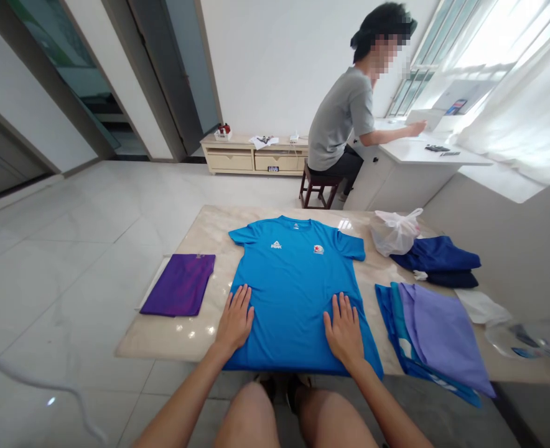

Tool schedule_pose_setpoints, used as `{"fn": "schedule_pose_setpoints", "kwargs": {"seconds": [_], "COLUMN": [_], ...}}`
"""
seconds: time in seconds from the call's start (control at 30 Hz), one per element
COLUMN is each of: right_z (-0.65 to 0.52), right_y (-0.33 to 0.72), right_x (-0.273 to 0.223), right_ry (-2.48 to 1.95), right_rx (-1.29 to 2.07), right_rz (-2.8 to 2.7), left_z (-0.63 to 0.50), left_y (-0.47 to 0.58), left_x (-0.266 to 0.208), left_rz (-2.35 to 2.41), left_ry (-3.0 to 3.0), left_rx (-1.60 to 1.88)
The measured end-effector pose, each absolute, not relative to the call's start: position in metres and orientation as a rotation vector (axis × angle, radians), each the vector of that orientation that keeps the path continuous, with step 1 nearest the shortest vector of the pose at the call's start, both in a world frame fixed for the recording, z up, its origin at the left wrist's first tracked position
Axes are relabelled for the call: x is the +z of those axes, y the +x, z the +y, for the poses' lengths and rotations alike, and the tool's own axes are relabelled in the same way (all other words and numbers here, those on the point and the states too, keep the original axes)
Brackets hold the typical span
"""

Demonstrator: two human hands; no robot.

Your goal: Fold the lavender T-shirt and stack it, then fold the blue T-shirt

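A blue T-shirt (293,280) lies spread front side up on the table, its collar away from me and its hem over the near edge. White logos mark its chest, and both short sleeves point outward. My left hand (236,318) rests flat on the shirt's left side, fingers stretched forward. On the opposite side, my right hand (344,328) also lies flat with the fingers slightly spread. Neither hand grips the fabric.
A folded purple garment (180,285) lies on the marble-topped table (209,224) at left. To the right are folded lavender clothes (443,330), dark blue garments (438,258), a white plastic bag (396,230) and a clear plastic container (531,336). Beyond, a person (340,118) sits on a stool.
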State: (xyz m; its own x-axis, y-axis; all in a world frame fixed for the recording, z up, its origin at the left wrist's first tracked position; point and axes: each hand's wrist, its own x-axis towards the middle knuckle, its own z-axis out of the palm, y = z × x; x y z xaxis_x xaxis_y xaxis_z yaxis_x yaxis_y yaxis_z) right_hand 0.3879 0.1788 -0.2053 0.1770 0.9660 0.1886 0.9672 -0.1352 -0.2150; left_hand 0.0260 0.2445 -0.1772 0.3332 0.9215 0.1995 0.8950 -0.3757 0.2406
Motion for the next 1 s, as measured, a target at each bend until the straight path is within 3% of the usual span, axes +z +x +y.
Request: {"fn": "schedule_pose_setpoints", "kwargs": {"seconds": [0.4, 0.83, 1.0], "right_z": [0.222, 0.111, 0.074], "right_y": [0.392, 0.38, 0.386], "right_x": [-0.199, -0.213, -0.193], "right_ry": [-2.212, -2.102, -2.092], "right_rx": [-0.011, -0.08, -0.068], "right_rz": [-1.948, -2.011, -2.081], "left_z": [0.279, 0.172, 0.134], "left_y": [0.039, 0.006, -0.008], "left_x": [-0.189, -0.184, -0.16], "left_rz": [1.83, 1.792, 1.735], "left_ry": [2.453, 2.516, 2.532], "left_rx": [0.438, 0.424, 0.355]}}
